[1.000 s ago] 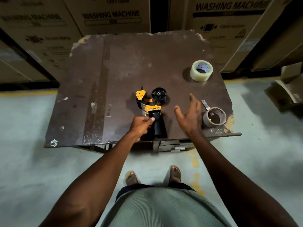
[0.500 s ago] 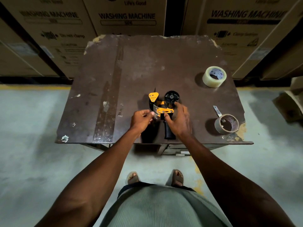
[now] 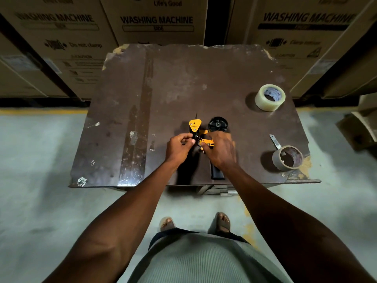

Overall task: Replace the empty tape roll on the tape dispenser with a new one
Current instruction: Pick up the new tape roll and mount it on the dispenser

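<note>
1. A worn brown table [image 3: 183, 82] stands before stacked cardboard boxes [image 3: 157, 19] printed "WASHING MACHINE"; the person's feet show on the grey floor at its near edge.
2. The tape dispenser [image 3: 205, 135] lies on its side near the middle of the table's near half, its black handle pointing toward the person and its yellow front parts toward the far-left.
3. The dispenser's black spool hub [image 3: 217, 124] sits bare at its far-right end, with no roll on it.
4. The left hand [image 3: 178, 148] is at the dispenser's left side, its fingers curled together and its thumb and fingertips pinched at the yellow mechanism; exactly which part they hold is too small to tell.
5. The right hand [image 3: 221, 150] lies over the dispenser's body just above the handle, fingers closed down on the yellow frame, gripping it.
6. The new roll of clear tape [image 3: 269, 97] lies flat at the far-right of the table, well apart from both hands.
7. The empty brown cardboard core [image 3: 287, 158] rests at the near-right corner, tilted on its side, with a short strip of tape sticking out toward the far-left.
</note>
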`<state>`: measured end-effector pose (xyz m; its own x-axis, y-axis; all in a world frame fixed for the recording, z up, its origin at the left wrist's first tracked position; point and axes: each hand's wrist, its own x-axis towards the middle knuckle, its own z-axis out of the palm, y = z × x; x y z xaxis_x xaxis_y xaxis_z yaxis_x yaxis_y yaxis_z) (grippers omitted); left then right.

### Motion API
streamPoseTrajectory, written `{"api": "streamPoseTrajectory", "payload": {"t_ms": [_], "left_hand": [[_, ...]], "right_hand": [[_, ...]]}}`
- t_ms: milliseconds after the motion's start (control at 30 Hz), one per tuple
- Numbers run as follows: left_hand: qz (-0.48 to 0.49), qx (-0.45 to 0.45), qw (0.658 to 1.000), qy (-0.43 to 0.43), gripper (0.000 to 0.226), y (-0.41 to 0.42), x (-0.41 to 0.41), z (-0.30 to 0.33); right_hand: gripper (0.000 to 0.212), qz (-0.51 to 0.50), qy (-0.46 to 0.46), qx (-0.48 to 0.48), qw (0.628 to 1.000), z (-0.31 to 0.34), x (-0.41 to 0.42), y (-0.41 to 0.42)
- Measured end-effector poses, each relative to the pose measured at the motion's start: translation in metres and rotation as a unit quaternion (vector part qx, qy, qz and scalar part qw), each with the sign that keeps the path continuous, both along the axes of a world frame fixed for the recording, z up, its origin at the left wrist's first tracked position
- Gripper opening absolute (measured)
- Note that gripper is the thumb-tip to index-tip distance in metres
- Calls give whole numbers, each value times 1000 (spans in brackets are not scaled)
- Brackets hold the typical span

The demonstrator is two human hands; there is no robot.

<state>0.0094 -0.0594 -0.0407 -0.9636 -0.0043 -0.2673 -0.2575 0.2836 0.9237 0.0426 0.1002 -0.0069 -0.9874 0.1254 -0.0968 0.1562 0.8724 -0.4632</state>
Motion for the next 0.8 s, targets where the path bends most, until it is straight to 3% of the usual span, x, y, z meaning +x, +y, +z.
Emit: {"api": "streamPoseTrajectory", "payload": {"t_ms": [233, 467, 633, 800], "left_hand": [[28, 25, 999, -22, 20, -1, -11, -10], [62, 57, 995, -51, 18, 1, -20, -10], [89, 62, 991, -75, 17, 1, -25, -14], [101, 76, 988, -87, 16, 2, -25, -14]], "right_hand": [[28, 29, -32, 34, 998, 4, -20, -9], [23, 5, -29, 2, 1000, -3, -28, -12], [43, -26, -21, -51, 998, -15, -32, -11], [27, -23, -26, -51, 998, -12, -32, -12]]}}
